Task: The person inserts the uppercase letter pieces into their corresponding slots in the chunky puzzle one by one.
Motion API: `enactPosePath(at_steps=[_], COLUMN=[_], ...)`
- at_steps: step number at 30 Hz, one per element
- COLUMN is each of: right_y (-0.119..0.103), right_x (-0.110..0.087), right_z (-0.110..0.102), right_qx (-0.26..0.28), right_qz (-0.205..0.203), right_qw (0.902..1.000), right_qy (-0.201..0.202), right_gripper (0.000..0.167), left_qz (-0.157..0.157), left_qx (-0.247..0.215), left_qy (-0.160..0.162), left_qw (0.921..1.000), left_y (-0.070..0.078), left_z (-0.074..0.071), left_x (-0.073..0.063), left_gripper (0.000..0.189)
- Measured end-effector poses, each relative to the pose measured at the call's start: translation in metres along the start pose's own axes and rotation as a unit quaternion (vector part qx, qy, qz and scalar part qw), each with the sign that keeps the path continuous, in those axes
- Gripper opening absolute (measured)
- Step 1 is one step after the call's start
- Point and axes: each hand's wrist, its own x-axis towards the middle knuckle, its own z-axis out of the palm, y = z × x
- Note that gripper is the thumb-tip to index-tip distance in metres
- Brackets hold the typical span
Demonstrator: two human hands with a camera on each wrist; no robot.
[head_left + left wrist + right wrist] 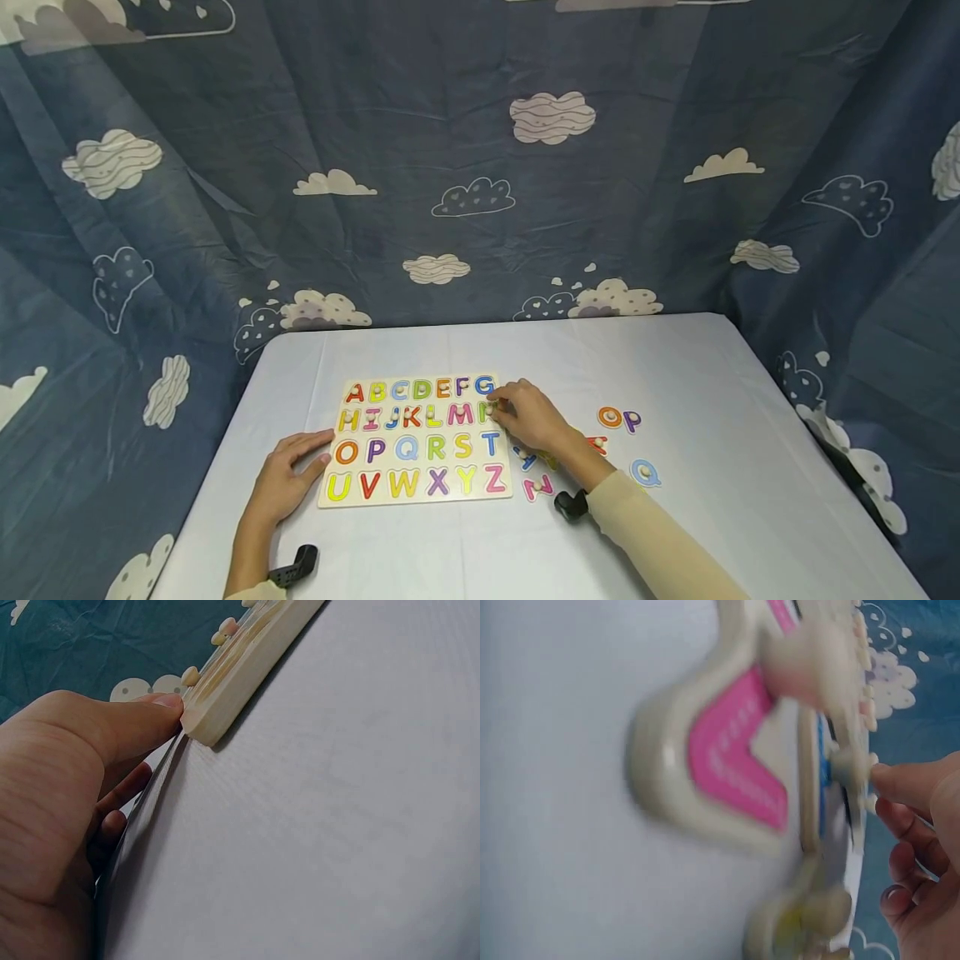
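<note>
The right hand (531, 415) reaches in over the board's right side, palm down, its thumb and fingertips pinched together on the green N (484, 412), at the right end of the board's second row; the fingers hide part of that letter. The left hand (281, 479) comes from the bench's near left, its thumb and fingers apart, their tips against the board's left edge. The one board (390, 451) lies flat on the bench (750, 500), nearer its left edge than its right, with four rows of letters: seven, seven, six and six. Seven loose pieces can be made out between the board and the bench's right edge: a blue piece (522, 457) and a pink piece (537, 488) just beside the board, a yellow piece (550, 461) partly under the right forearm, a red piece (597, 444), then O (610, 417) and P (632, 422) side by side, and Q (645, 472) nearer the viewer. The left wrist view alone shows the board's thick side, the thumb touching its corner; the right wrist view, blurred, shows the pink piece's thickness and its tall knob (806, 664). Patterned cloth (450, 125) hangs past the bench's far edge.
</note>
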Motion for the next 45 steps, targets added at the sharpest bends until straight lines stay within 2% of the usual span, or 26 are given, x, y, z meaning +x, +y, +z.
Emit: enactPosePath(at_steps=[5,16,28,32,38,45], right_y=[0.013,0.043,0.085,0.101,0.12,0.125], right_x=[-0.008,-0.032,-0.062,-0.076,-0.092,-0.098], right_z=[-0.017,-0.053,-0.091,-0.097,-0.095,-0.089], right_qx=[-0.005,0.0,-0.038,-0.044,-0.048,-0.037], right_qz=[0.011,0.008,0.06,0.08,0.07,0.095], right_qw=[0.9997,0.9984,0.9947,0.9921,0.991,0.9906], right_qy=[0.022,0.056,0.075,0.086,0.104,0.092], right_gripper=[0.027,0.024,0.023,0.021,0.015,0.017], left_qz=[0.001,0.004,-0.002,0.001,0.004,-0.002], left_qx=[0.002,-0.002,0.003,-0.002,0.0,-0.001], left_qy=[-0.001,-0.002,0.001,-0.003,-0.004,-0.002], left_qw=[1.0,1.0,1.0,1.0,1.0,1.0], left_y=[0.002,0.002,0.002,0.003,0.003,0.003], left_z=[-0.001,-0.002,0.0,-0.001,-0.002,-0.002], left_x=[0.0,0.0,-0.002,0.0,0.0,0.0], left_gripper=[0.044,0.044,0.044,0.044,0.044,0.044])
